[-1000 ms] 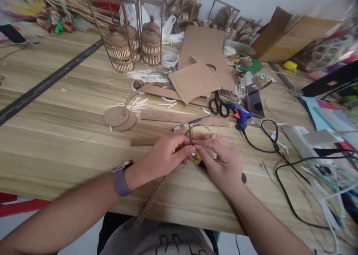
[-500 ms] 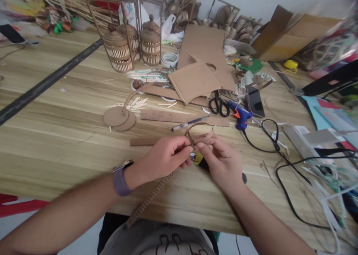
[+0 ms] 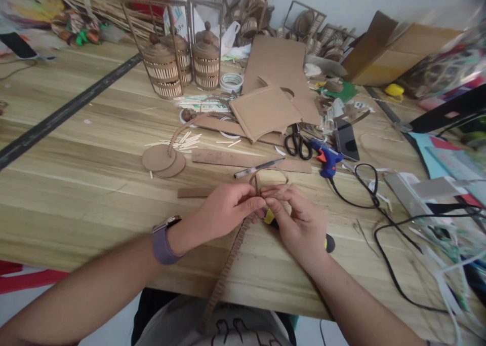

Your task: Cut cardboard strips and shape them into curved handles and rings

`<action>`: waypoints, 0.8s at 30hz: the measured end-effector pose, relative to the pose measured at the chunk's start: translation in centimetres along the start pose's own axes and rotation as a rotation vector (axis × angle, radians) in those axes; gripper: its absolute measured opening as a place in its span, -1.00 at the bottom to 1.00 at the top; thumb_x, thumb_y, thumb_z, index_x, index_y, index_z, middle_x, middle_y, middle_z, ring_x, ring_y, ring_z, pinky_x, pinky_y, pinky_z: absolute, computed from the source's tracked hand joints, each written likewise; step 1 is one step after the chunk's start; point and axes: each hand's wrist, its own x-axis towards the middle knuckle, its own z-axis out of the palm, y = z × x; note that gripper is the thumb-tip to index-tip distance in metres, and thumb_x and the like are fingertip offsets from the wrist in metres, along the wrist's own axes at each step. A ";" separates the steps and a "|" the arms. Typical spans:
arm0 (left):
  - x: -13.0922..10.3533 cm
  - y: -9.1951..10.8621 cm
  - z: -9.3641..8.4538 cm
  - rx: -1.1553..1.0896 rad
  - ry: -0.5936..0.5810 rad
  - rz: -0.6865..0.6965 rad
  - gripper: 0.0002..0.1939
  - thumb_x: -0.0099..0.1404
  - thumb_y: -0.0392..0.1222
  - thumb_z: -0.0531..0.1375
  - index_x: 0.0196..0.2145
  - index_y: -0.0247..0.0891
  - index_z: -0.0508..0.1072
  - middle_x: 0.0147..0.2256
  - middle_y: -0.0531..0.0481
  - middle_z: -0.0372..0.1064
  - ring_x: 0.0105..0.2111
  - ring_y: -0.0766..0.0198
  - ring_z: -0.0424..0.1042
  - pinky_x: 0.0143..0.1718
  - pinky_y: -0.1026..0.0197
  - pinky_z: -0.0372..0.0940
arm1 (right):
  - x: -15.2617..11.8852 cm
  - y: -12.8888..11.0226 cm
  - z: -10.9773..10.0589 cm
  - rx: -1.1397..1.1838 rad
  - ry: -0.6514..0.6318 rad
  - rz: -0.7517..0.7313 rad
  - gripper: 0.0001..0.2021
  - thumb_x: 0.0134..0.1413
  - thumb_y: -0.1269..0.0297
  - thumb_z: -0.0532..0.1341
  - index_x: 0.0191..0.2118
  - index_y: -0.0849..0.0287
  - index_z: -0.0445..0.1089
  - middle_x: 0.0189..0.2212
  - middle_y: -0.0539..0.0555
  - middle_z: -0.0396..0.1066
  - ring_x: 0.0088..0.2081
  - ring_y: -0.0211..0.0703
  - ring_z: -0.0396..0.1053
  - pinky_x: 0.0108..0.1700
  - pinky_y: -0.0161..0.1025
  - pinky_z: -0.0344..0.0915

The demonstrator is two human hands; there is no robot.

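Observation:
My left hand [image 3: 231, 206], with a watch on its wrist, pinches a thin brown cardboard strip [image 3: 231, 265]. The strip's ridged tail hangs down from the fingers past the table's front edge, and its other part curls in a loop above the hands. Fingertips of my right hand [image 3: 298, 217] close on the same strip, touching or nearly touching the left fingers. The exact spot between the fingertips is partly hidden. Beneath the right hand lies a yellow and black tool [image 3: 330, 243], mostly covered. A pen [image 3: 258, 167] rests just beyond the hands.
Cardboard discs [image 3: 158, 157] and small sticks [image 3: 186, 142] lie left of centre. Black scissors [image 3: 298, 144], a blue glue gun [image 3: 327, 158] and a phone [image 3: 346, 139] are to the right, with cables. Behind stand lantern-like pieces [image 3: 161, 67], a tape roll [image 3: 231, 82] and cardboard sheets [image 3: 266, 110].
The hanging tail of the strip has swung to the right and stands steeper. The loop has shifted slightly, and my left thumb has moved a little to the right.

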 end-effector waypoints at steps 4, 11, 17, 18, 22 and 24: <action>-0.2 0.4 0.1 -0.003 -0.023 0.007 -0.73 0.42 -0.18 0.06 -0.41 -0.26 0.43 -0.43 0.04 0.52 -0.44 0.30 0.49 -0.38 0.30 0.33 | -0.1 0.2 -0.3 -0.131 0.006 -0.131 -0.87 0.19 0.44 0.21 -0.28 0.03 0.43 -0.32 -0.02 0.57 -0.28 -0.12 0.48 -0.17 -0.10 0.31; -0.5 0.4 0.4 0.019 -0.004 0.004 -0.73 0.39 -0.28 0.04 -0.46 -0.27 0.40 -0.50 0.06 0.49 -0.48 0.33 0.48 -0.42 0.33 0.31 | -0.1 -0.1 -0.4 -0.232 0.002 -0.175 -0.86 0.19 0.46 0.18 -0.29 0.03 0.38 -0.34 -0.02 0.56 -0.31 -0.12 0.47 -0.17 -0.09 0.26; -0.4 -0.1 0.3 0.004 -0.039 0.038 -0.73 0.39 -0.21 0.06 -0.47 -0.26 0.37 -0.50 0.03 0.49 -0.51 0.33 0.46 -0.48 0.33 0.30 | -0.1 -0.2 -0.3 -0.135 0.030 -0.006 -0.89 0.23 0.38 0.18 -0.32 0.04 0.37 -0.41 -0.04 0.53 -0.33 -0.13 0.46 -0.23 -0.15 0.29; -0.4 -0.2 0.2 0.021 -0.039 0.048 -0.73 0.39 -0.21 0.06 -0.47 -0.26 0.37 -0.50 0.04 0.48 -0.51 0.34 0.46 -0.48 0.33 0.29 | -0.1 -0.2 -0.3 -0.111 0.033 0.024 -0.90 0.23 0.36 0.18 -0.32 0.04 0.38 -0.41 -0.04 0.53 -0.33 -0.13 0.46 -0.24 -0.16 0.30; -0.3 -0.2 0.2 0.064 -0.019 0.045 -0.73 0.40 -0.13 0.07 -0.43 -0.27 0.39 -0.47 0.03 0.49 -0.49 0.32 0.45 -0.48 0.32 0.27 | -0.2 -0.2 -0.1 -0.133 0.048 -0.012 -0.91 0.24 0.37 0.17 -0.31 0.05 0.36 -0.41 -0.03 0.51 -0.33 -0.14 0.45 -0.22 -0.16 0.30; -0.3 -0.2 0.2 0.085 -0.005 0.036 -0.69 0.40 -0.03 0.09 -0.40 -0.27 0.41 -0.46 0.02 0.49 -0.47 0.29 0.45 -0.48 0.30 0.25 | -0.2 -0.2 -0.1 -0.170 0.052 -0.086 -0.89 0.23 0.40 0.17 -0.32 0.06 0.33 -0.42 -0.04 0.50 -0.34 -0.16 0.44 -0.21 -0.16 0.28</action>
